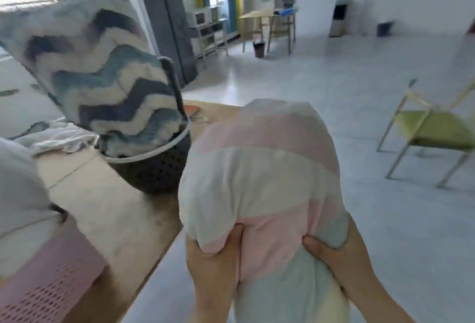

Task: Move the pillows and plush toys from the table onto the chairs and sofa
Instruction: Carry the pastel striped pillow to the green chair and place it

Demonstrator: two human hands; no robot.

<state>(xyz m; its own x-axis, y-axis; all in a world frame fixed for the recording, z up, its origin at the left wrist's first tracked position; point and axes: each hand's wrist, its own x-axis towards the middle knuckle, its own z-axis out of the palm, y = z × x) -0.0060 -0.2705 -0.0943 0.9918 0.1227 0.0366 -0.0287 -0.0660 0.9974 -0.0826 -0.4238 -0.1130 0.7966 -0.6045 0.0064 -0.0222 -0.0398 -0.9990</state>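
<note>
A soft pastel plush with pink, white and mint stripes (259,168) is held up in front of me, past the table's right edge and over the floor. My left hand (216,258) grips its lower left side with the thumb pressed into the fabric. My right hand (331,245) grips the lower right side. A blue, grey and white zigzag pillow (90,65) stands in a dark perforated basket (154,168) on the beige table (108,209). A chair with a green seat (434,130) stands on the floor at right.
A pink perforated basket (48,284) holding a pale grey cushion (18,189) sits at the table's near left. White cloth (56,137) lies behind it. Far off stand a wooden table (267,24), a dark bin (259,49) and shelves (205,29).
</note>
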